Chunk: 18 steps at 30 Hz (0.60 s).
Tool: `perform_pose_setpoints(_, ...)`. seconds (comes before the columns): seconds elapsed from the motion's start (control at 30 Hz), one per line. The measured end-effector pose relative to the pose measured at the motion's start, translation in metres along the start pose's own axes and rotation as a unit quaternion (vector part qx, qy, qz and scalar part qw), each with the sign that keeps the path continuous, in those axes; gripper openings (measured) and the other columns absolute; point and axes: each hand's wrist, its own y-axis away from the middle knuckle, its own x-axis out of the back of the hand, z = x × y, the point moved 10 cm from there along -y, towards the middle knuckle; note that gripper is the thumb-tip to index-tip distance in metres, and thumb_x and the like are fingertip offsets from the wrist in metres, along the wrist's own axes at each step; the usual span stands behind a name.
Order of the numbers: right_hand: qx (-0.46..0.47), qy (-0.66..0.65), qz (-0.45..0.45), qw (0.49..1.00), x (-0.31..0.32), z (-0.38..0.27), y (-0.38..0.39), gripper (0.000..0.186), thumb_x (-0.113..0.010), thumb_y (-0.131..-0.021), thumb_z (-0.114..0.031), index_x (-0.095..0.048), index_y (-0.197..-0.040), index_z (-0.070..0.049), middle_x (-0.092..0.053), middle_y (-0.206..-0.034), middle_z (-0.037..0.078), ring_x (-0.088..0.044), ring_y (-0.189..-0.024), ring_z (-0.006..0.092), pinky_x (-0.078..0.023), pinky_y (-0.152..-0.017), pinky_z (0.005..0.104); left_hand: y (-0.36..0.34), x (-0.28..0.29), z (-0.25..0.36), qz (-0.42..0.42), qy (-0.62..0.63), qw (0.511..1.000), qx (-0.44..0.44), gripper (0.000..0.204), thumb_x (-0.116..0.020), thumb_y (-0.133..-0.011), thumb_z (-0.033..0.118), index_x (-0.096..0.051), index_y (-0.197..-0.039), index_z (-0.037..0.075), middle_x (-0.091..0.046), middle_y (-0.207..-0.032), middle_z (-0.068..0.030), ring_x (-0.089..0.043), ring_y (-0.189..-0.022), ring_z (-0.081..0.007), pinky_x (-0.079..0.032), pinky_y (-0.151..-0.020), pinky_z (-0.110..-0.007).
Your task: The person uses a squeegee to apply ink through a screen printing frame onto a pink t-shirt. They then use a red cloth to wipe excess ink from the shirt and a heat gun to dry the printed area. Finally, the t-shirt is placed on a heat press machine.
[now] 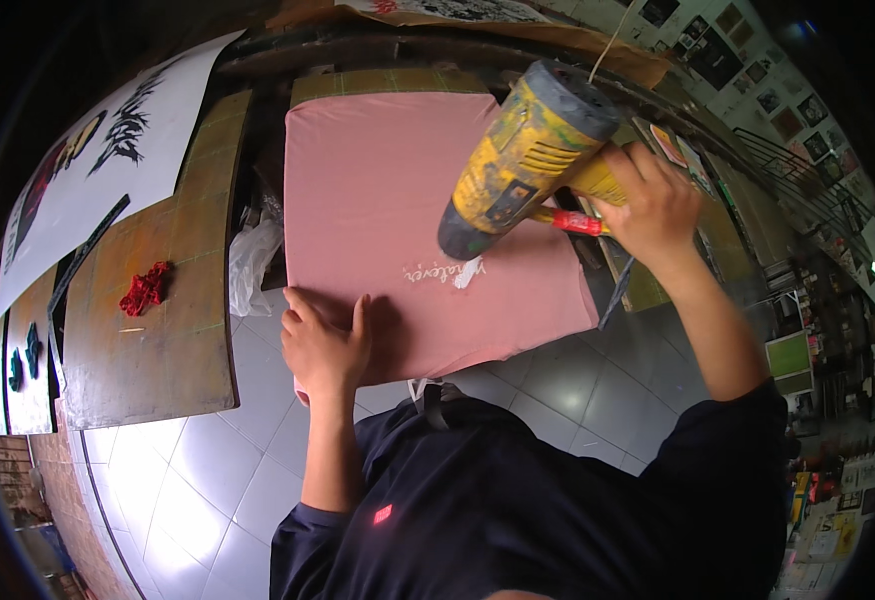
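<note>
My right hand [648,205] grips the handle of a worn yellow heat gun [513,160] with a dark nozzle, angled down to the left above a pink fabric [378,190], apparently a T-shirt, stretched over a board. A short red and yellow part [573,222] sticks out beside the handle. Below the nozzle, white script and a white smudge [468,275] show on the fabric. My left hand [326,345] rests open on the fabric's near left edge, fingers apart.
Wooden boards [148,370] flank the pink one at left and right [718,240]. The left ones carry a printed poster [83,190] and red crumpled material [146,290]. A plastic bag [254,270] hangs between boards. Tiled floor [198,480] lies below; cluttered shelves [808,450] stand at right.
</note>
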Motion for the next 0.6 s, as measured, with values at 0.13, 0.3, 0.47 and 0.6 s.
perform_pose_setpoints(0.13, 0.025, -0.019, -0.015, 0.999, 0.006, -0.009, -0.004, 0.050, -0.076, -0.058, -0.030, -0.056, -0.101, -0.015, -0.053, -0.083, 0.003, -0.057, -0.073, 0.0242, -0.046, -0.059, 0.0346, -0.001, 0.003, -0.001, -0.010, -0.003, 1.000, 0.008, 0.092, -0.065, -0.070, 0.050, -0.027, -0.128, -0.011, -0.049, -0.106, -0.0269, -0.052, -0.095, -0.0392, -0.042, -0.081, -0.042)
perform_pose_setpoints(0.3, 0.001, -0.004, 0.008, 1.000, 0.004, 0.001, 0.000, 0.050, -0.076, -0.058, -0.030, -0.056, -0.102, -0.015, -0.053, -0.084, 0.003, -0.057, -0.073, 0.0243, -0.046, -0.057, 0.0344, -0.002, 0.004, 0.001, -0.010, -0.004, 1.000, -0.001, 0.094, -0.066, -0.068, 0.050, -0.027, -0.127, -0.011, -0.050, -0.105, -0.0260, -0.053, -0.094, -0.0391, -0.043, -0.080, -0.043)
perform_pose_setpoints(0.47, 0.022, -0.047, -0.023, 0.998, 0.004, -0.015, -0.002, 0.052, -0.076, -0.059, -0.031, -0.055, -0.103, -0.014, -0.054, -0.087, 0.004, -0.057, -0.075, 0.0255, -0.046, -0.059, 0.0348, -0.003, 0.005, -0.004, -0.028, 0.005, 0.999, 0.026, 0.095, -0.068, -0.065, 0.051, -0.029, -0.127, -0.010, -0.051, -0.105, -0.0251, -0.053, -0.094, -0.0388, -0.043, -0.080, -0.043)
perform_pose_setpoints(0.6, 0.005, 0.006, -0.024, 1.000, -0.001, 0.003, 0.003, 0.051, -0.077, -0.058, -0.028, -0.055, -0.103, -0.014, -0.055, -0.089, 0.005, -0.057, -0.079, 0.0269, -0.047, -0.064, 0.0356, -0.002, 0.002, -0.005, -0.017, -0.001, 1.000, 0.023, 0.096, -0.068, -0.065, 0.052, -0.028, -0.127, -0.009, -0.051, -0.105, -0.0245, -0.053, -0.094, -0.0386, -0.043, -0.081, -0.043)
